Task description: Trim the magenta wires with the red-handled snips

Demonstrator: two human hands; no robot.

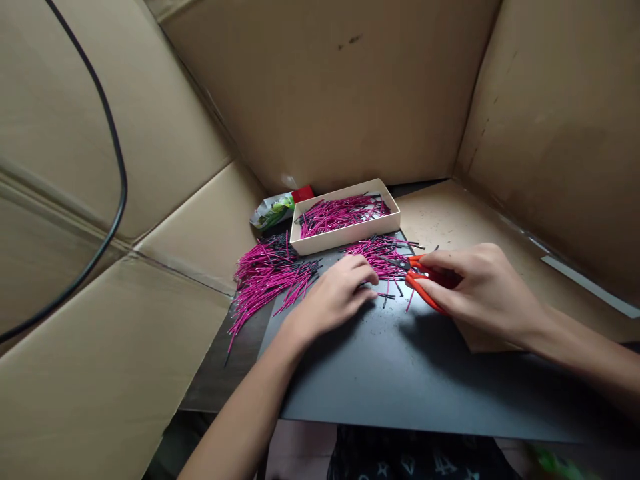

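Scissors (pixel 411 273) with red handles are held in your right hand (pixel 487 293), its fingers wrapped around the handles, which stand apart; the dark blades point left, over the near pile of wires (pixel 380 250). Your left hand (pixel 340 290) is at the near left edge of that pile, palm down, fingers curled inward. Whether they grip a wire cannot be told from this view.

The wires are magenta with black ends and lie in three lots. The near pile lies just in front of the shallow white box (pixel 345 238). The boxed wires (pixel 340 213) fill much of that box, lying in mixed directions. The left pile (pixel 267 277) spreads left of your left hand, partly over the dark tabletop (pixel 220 373). A few short loose pieces (pixel 386 296) lie between your hands on the grey board (pixel 380 380), with dark specks near them.

Behind the left pile, beside the box, you have a green, white and red packet (pixel 274 210). A flat cardboard sheet (pixel 435 213) lies to the right of the box, partly behind your right hand. Cardboard walls (pixel 330 93) stand around the work area; a black cable (pixel 117 153) hangs across the left one.
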